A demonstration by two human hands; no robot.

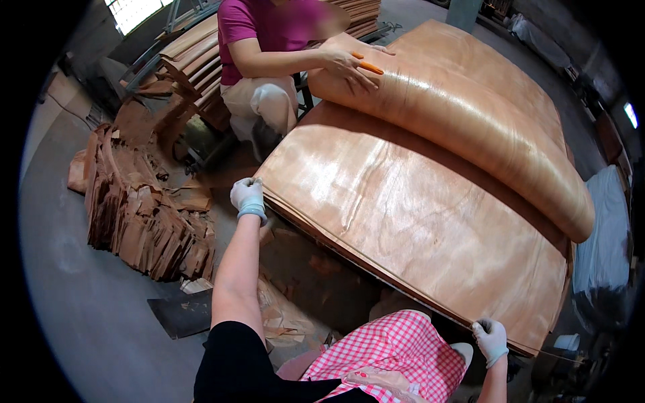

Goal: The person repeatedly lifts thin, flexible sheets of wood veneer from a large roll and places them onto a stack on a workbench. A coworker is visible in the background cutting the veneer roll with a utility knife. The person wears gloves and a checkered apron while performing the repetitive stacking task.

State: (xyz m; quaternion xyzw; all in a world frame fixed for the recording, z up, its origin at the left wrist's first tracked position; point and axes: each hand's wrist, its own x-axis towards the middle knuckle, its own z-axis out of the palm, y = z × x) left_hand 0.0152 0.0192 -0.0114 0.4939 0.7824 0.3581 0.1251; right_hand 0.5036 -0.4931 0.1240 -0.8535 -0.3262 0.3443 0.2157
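My left hand [248,197], in a white glove, pinches the near left corner of a thin, reddish-tan wood veneer sheet [403,208]. My right hand [490,340], gloved too, has its fingers closed on the same sheet's near edge, toward the right corner. That sheet lies flat on a stack of similar sheets, whose layered edges show along the near side. Across its far part, a veneer sheet is curled over into a wide roll [470,134]. A co-worker's hand [353,69], with something orange at its fingers, rests on the left end of the roll.
The co-worker [259,80], in a purple top, is at the far left of the stack. Broken veneer scraps [144,215] are heaped on the floor at left. Behind them stand stacked curved sheets [198,60]. A dark flat panel [180,314] lies near my left arm. Pale plastic sheeting [601,228] hangs at right.
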